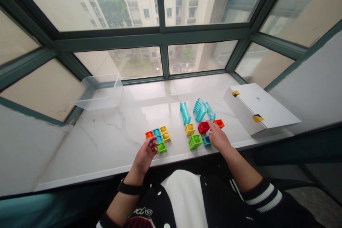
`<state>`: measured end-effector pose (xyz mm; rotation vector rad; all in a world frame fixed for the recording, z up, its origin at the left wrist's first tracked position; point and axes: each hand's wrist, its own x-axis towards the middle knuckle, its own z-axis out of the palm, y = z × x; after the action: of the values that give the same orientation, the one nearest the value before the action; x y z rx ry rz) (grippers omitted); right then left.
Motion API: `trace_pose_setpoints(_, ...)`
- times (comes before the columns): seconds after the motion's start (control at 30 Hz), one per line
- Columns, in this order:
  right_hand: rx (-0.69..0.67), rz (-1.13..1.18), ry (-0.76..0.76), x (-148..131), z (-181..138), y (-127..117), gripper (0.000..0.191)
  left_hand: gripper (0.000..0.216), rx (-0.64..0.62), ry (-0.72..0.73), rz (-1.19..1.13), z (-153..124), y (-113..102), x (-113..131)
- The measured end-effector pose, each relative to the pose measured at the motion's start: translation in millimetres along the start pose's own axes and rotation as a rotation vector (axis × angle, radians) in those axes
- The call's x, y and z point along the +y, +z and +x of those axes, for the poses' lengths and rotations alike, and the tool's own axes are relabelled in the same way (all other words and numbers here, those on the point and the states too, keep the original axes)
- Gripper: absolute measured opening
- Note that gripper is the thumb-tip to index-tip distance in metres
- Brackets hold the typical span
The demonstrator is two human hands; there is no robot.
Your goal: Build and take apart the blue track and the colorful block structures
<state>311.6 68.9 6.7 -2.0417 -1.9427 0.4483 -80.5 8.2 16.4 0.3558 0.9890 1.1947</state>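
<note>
Small hollow plastic cubes lie on a white marble windowsill (114, 131). My left hand (145, 155) hovers with loosely curled fingers beside a joined cluster of orange, blue, yellow and green cubes (159, 137), its fingertips close to the green one. My right hand (217, 136) reaches over loose cubes, fingertips touching a red cube (203, 127); I cannot tell if it grips it. Around it sit a yellow cube (189, 129), a green cube (195, 141), a blue cube (206, 141) and an orange cube (219, 123). Turquoise ribbed track pieces (199, 109) lie just behind.
A clear plastic bin (100, 91) stands at the back left of the sill. A white cardboard box (258, 108) with yellow-black tape lies at the right. Window panes and green frames rise behind the sill.
</note>
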Motion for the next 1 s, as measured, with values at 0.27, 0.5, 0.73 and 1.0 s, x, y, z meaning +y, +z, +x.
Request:
trace_pose_setpoints(0.27, -0.033, -0.026, 0.022, 3.2, -5.8, -11.5, 0.07, 0.035, 0.013, -0.017, 0.012, 0.2, 5.7, -0.7)
trace_pose_setpoints(0.5, -0.068, -0.075, 0.013, -5.4, 9.6, -5.2, 0.079, 0.033, 0.013, -0.017, 0.011, -0.2, 3.6, -3.1)
trace_pose_setpoints(0.73, -0.082, -0.121, -0.027, -8.2, 21.6, -0.5, 0.079, 0.033, 0.004, -0.018, -0.002, -0.8, 2.0, -3.9)
trace_pose_setpoints(1.0, -0.124, -0.126, -0.062, -0.6, 29.0, 5.2, 0.071, 0.03, 0.014, -0.036, -0.018, -0.1, 4.4, -3.4)
